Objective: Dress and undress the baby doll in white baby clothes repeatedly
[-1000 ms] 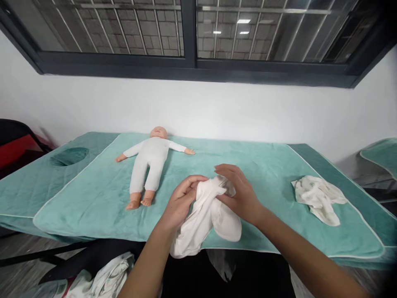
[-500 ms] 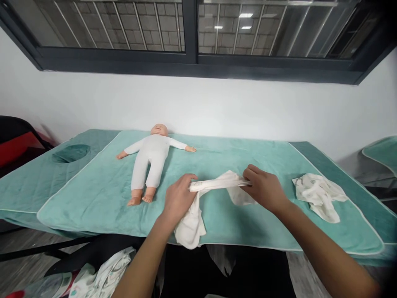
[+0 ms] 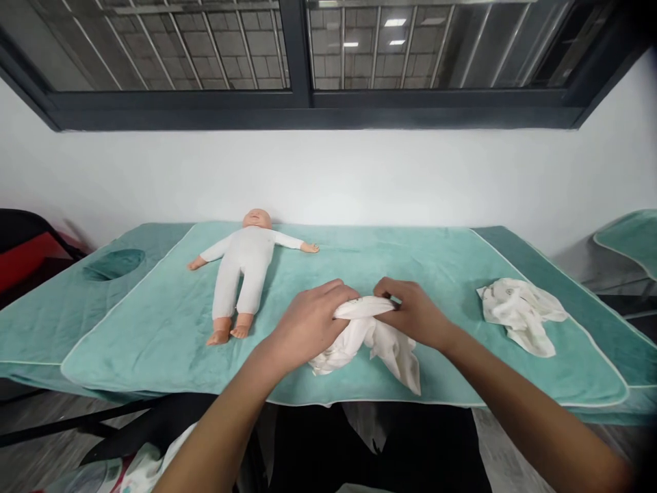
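My left hand (image 3: 317, 316) and my right hand (image 3: 413, 311) both grip the waistband of a pair of white baby pants (image 3: 359, 329) above the near part of the bed. The band is bunched and curved between my closed fingers, and the two legs hang crumpled below it. To the left lies a baby doll (image 3: 243, 263) on its back, in a white long-sleeved suit, arms spread and bare feet toward me. Neither hand touches the doll.
A crumpled white printed garment (image 3: 518, 311) lies at the right on the green bed cover (image 3: 400, 257). The bed has a face hole (image 3: 113, 265) at its left end. Behind it stand a white wall and a barred window (image 3: 308, 61). Patterned cloth (image 3: 141, 469) sits below the near left edge.
My hands have come closer together, and the waistband, stretched taut before, is now gathered and slack. The legs of the pants hang nearer the middle. My view has shifted slightly.
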Action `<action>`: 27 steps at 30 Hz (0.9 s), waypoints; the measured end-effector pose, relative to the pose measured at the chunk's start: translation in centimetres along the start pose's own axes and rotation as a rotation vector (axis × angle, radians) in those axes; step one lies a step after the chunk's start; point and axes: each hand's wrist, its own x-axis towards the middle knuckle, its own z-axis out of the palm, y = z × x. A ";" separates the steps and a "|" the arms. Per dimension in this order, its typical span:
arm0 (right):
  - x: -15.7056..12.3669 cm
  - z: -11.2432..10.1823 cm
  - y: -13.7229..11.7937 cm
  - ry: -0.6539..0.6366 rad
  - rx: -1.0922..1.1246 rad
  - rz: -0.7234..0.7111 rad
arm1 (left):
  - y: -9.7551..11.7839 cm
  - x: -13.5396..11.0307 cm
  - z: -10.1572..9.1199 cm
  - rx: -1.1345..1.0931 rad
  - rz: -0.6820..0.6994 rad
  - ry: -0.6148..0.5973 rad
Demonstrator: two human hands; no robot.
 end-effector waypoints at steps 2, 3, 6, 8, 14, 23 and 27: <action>-0.2 -1.5 -0.4 -0.115 0.054 0.022 | -0.1 -0.6 -1.4 0.162 -0.012 -0.114; -0.4 -2.1 -0.8 -0.190 0.055 0.029 | -0.2 -0.9 -2.1 0.243 -0.019 -0.156; -0.9 -3.7 -1.6 -0.267 -0.097 0.005 | -0.5 -1.7 -3.4 0.416 -0.061 -0.130; -1.2 -4.5 -1.5 -0.176 -0.278 -0.010 | -0.8 -2.0 -3.9 0.463 -0.113 -0.002; -3.4 -5.6 1.7 0.151 -0.630 0.173 | -3.1 -2.3 -3.7 0.119 -0.258 0.264; -6.6 -5.9 4.8 0.308 -0.557 0.320 | -5.9 -2.6 -1.8 -0.049 -0.477 0.140; -4.4 -6.8 6.6 0.327 -0.394 0.391 | -7.6 0.0 -1.5 0.066 -0.524 0.147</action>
